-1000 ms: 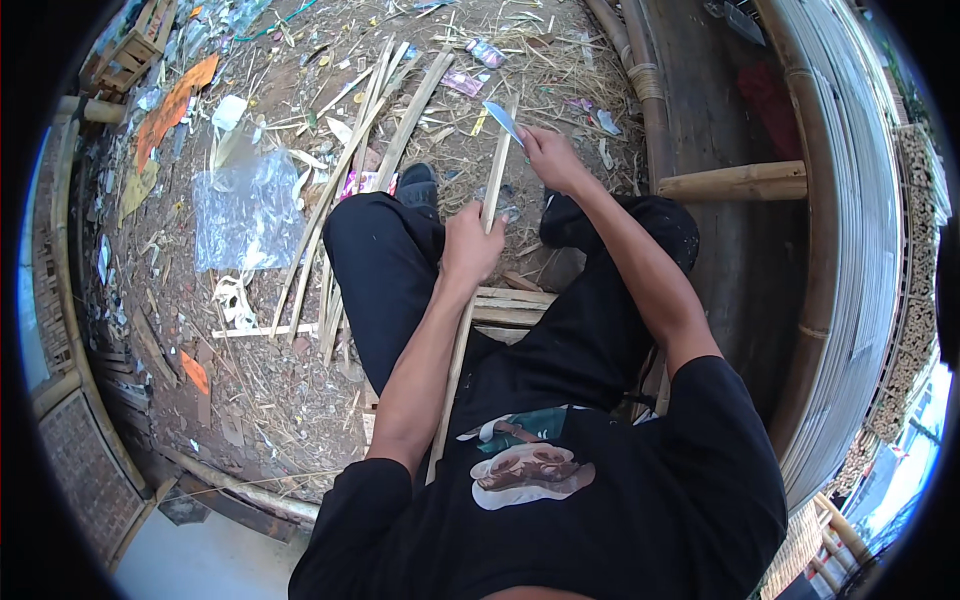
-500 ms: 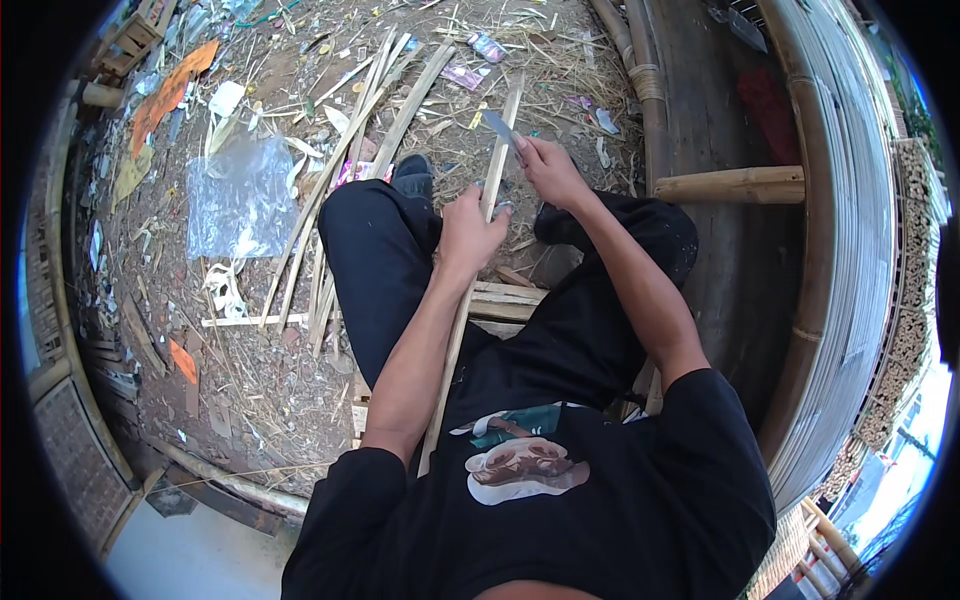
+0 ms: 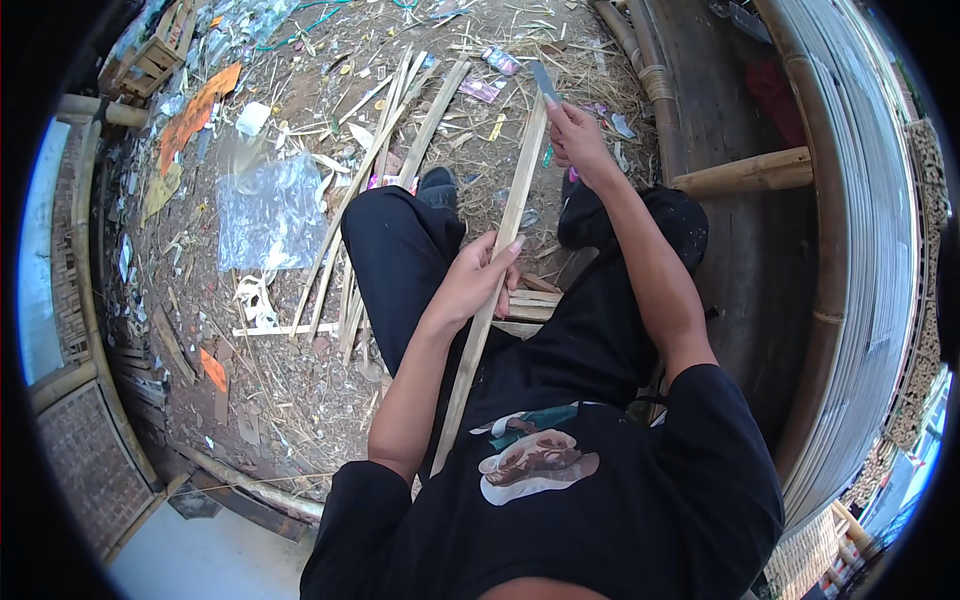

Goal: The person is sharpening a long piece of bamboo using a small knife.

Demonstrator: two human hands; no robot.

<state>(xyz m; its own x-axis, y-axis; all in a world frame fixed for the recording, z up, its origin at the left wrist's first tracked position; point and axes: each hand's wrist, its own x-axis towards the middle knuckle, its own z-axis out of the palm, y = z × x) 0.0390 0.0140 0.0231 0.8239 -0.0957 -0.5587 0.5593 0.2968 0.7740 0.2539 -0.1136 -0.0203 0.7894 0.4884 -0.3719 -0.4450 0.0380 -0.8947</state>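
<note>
A long pale bamboo slat [image 3: 523, 178] runs slantwise from my lap to beyond my knees, its broad face turned up. My left hand [image 3: 478, 279] is closed round it near the middle, the thumb lying over its face. At the far end, my right hand [image 3: 583, 146] grips a knife whose handle is hidden in the fingers. The grey knife blade [image 3: 543, 80] points away from me and lies at the tip of the slat; whether it touches, I cannot tell.
More slats [image 3: 385, 125] lie on the littered ground beside my left knee. A clear plastic sheet [image 3: 270, 212] and an orange scrap [image 3: 203, 113] are farther left. A bamboo frame with a crossbar [image 3: 745, 172] stands close on my right. Pale wooden pieces [image 3: 520, 310] sit between my legs.
The slat has turned to show a broader face. My left hand has slid nearer my body along it, while my right hand and knife have moved out to its far end.
</note>
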